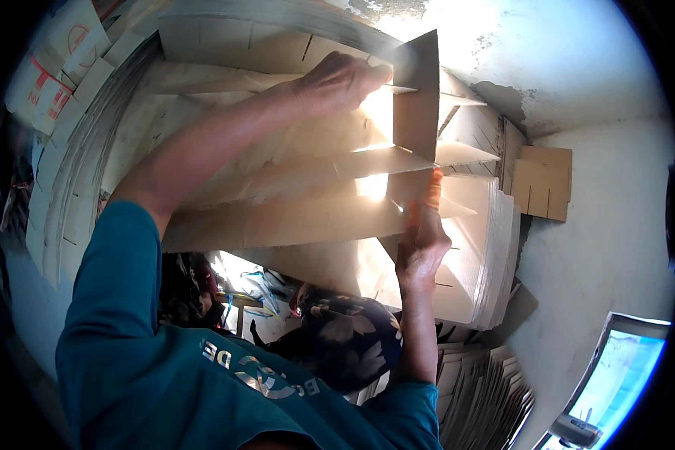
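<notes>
In front of me is a cardboard divider made of slotted strips. Its long strips [277, 225] run from left to right, and a cross strip [418, 120] stands upright through them near their right ends. At the far side, my left hand [343, 79] is closed on a long strip just left of the cross strip. My right hand [425, 238], with orange coverings on its fingers, pinches the divider around the near part of the cross strip. The fingertips there are partly hidden by the cardboard.
Stacked cardboard sheets [495, 251] stand to the right, with more sheets [64, 225] along the left. A slotted cardboard piece [544, 184] leans by the wall [600, 195]. Thin strips [480, 390] are packed at lower right, near a bright blue window [619, 367].
</notes>
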The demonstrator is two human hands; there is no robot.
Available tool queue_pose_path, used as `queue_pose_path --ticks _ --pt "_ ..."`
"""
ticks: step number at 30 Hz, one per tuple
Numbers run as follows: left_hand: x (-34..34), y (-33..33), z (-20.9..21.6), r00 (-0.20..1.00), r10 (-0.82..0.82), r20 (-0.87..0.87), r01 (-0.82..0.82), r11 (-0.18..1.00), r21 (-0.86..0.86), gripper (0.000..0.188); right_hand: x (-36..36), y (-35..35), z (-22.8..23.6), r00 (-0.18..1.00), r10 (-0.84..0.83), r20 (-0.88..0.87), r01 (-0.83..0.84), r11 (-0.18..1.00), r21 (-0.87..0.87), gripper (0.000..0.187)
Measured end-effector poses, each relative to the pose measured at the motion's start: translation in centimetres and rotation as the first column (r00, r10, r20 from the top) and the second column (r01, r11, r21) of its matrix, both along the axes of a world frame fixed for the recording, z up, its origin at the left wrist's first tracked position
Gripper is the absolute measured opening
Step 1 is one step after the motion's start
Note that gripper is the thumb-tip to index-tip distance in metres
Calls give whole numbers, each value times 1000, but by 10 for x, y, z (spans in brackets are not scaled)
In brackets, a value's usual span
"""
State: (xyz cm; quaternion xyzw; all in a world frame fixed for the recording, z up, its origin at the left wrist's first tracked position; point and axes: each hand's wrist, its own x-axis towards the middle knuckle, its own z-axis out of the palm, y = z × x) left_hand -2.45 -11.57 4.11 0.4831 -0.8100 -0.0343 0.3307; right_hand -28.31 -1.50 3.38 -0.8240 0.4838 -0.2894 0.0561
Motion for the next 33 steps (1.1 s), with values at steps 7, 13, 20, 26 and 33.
queue_pose_path --ticks 7,13,20,26,33 --pt "-27 9 -36 991 -111 73 94 973 210 12 -23 10 -11 941 53 -334 5 985 172 59" --pt "-17 19 -25 997 -69 44 56 966 253 23 -44 -5 2 922 21 -386 93 957 274 32" --pt "16 122 36 942 -50 331 -159 804 572 48 -165 33 -6 633 -565 -529 443 825 -351 70" --pt "66 155 -50 934 -161 319 41 936 351 31 -220 53 -68 473 -553 -686 656 741 -146 97" --pt "65 126 -36 941 144 306 -263 881 394 31 -228 49 -63 659 -582 -477 563 802 -201 83"
